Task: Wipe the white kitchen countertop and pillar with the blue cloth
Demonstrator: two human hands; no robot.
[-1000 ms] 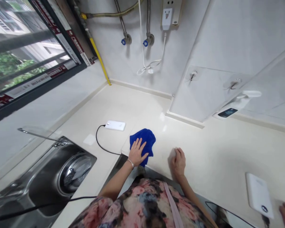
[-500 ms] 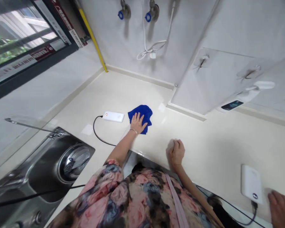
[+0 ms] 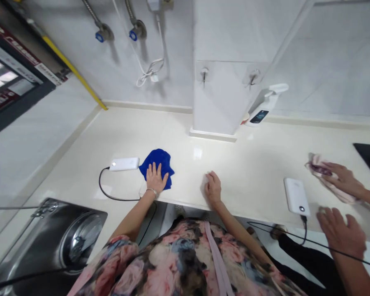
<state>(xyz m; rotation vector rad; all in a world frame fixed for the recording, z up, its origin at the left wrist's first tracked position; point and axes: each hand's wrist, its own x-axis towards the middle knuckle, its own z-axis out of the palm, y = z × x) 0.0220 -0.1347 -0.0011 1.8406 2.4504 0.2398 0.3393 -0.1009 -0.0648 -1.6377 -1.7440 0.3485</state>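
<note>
My left hand [image 3: 156,178], with a bangle on its wrist, lies flat on a crumpled blue microfibre cloth [image 3: 156,161], fingers spread. The cloth rests on a cream stone countertop [image 3: 246,164] close to its front edge. Just left of the cloth is a white power bank [image 3: 124,164] with a black cable curling toward the edge. My right hand [image 3: 213,190] rests on the countertop with its fingers slightly curled. A small pale patch [image 3: 206,179] shows at its fingertips, and I cannot tell whether that is a cloth or a wet mark.
A co-worker's hand [image 3: 345,179] rests on a pink cloth [image 3: 322,174], and another hand [image 3: 341,232] is near a second white power bank [image 3: 297,197]. A stainless steel sink [image 3: 27,246] lies at lower left. A white pillar [image 3: 222,98] stands behind.
The view has swung, turning the counter level and bringing in the co-worker's hands and pink cloth. My left hand stays on the blue cloth, and my right hand stays on the counter.
</note>
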